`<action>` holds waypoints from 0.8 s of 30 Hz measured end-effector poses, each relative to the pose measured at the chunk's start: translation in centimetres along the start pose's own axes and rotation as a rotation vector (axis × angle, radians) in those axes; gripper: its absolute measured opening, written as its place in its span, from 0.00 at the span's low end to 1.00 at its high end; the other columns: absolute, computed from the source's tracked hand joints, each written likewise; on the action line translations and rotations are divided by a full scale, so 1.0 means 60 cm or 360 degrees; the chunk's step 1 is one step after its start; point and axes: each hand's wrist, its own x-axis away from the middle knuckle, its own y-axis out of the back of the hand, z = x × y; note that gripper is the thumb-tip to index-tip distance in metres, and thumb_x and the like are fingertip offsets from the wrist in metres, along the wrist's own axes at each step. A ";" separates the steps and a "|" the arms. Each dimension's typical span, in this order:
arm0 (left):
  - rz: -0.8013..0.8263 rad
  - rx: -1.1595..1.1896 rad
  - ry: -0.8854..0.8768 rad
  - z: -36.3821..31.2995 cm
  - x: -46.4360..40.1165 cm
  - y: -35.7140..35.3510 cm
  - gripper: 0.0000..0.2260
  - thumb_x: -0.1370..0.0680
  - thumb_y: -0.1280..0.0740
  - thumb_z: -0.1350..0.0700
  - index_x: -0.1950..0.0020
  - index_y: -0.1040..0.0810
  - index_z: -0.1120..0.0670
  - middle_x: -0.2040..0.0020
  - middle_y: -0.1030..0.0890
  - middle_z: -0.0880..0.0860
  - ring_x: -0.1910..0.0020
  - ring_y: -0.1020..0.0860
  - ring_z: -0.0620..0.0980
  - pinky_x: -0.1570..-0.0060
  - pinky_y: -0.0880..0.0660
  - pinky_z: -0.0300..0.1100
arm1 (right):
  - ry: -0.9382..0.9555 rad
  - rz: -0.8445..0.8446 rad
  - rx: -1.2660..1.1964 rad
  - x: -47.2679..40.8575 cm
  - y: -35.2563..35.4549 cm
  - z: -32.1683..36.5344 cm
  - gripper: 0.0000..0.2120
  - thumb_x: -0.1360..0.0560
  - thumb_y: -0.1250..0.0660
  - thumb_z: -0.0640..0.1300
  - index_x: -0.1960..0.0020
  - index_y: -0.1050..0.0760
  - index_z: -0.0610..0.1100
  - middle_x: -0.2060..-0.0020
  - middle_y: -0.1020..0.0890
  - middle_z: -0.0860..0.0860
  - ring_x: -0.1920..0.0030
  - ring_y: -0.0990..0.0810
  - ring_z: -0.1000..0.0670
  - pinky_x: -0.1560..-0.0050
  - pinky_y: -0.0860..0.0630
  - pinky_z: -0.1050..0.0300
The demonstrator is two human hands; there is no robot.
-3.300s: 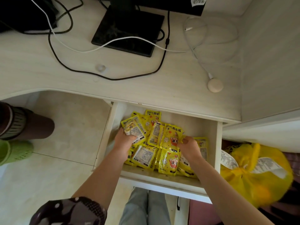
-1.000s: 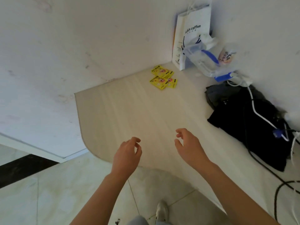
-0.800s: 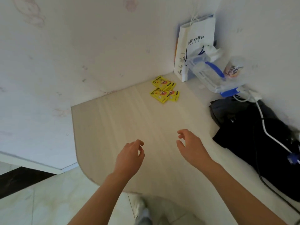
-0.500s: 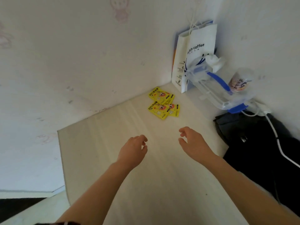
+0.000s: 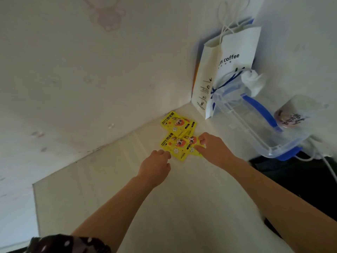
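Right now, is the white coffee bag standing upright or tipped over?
Upright: the white coffee bag stands in the corner, handles on top.

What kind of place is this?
Probably a room at home, in a desk corner: a pale wooden desk against a wall with faint bear prints, a coffee bag, and yellow packets.

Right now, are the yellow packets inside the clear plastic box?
No, the yellow packets lie on the desk, outside the clear box and near the white paper bag.
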 end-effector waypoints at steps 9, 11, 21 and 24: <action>-0.0190 0.0031 -0.0314 0.015 -0.129 -0.028 0.17 0.25 0.36 0.59 0.35 0.26 0.54 0.36 0.24 0.52 0.33 0.30 0.55 0.40 0.27 0.48 | -0.0043 -0.0003 -0.0080 -0.172 -0.006 0.004 0.19 0.22 0.38 0.49 0.37 0.30 0.38 0.43 0.23 0.42 0.44 0.24 0.43 0.44 0.27 0.51; -0.0246 -0.0008 -0.0452 0.029 -0.144 -0.041 0.17 0.29 0.31 0.60 0.39 0.23 0.55 0.39 0.20 0.53 0.38 0.24 0.57 0.42 0.23 0.48 | -0.0028 -0.0017 -0.0086 -0.204 -0.016 0.012 0.19 0.22 0.38 0.50 0.39 0.30 0.37 0.44 0.25 0.42 0.44 0.25 0.42 0.44 0.27 0.49; -0.0304 0.0024 -0.0603 0.056 -0.157 -0.078 0.18 0.21 0.41 0.48 0.33 0.24 0.50 0.32 0.24 0.48 0.34 0.25 0.49 0.36 0.27 0.46 | 0.0118 -0.0116 0.0445 -0.283 -0.075 0.042 0.33 0.28 0.34 0.63 0.33 0.34 0.41 0.36 0.31 0.43 0.37 0.33 0.38 0.41 0.31 0.46; -0.0315 0.0009 -0.0579 0.062 -0.147 -0.077 0.18 0.21 0.41 0.48 0.35 0.23 0.51 0.31 0.25 0.50 0.37 0.23 0.51 0.40 0.24 0.46 | 0.0113 -0.0109 0.0476 -0.285 -0.072 0.039 0.32 0.29 0.31 0.61 0.34 0.33 0.42 0.36 0.31 0.43 0.37 0.33 0.39 0.41 0.32 0.45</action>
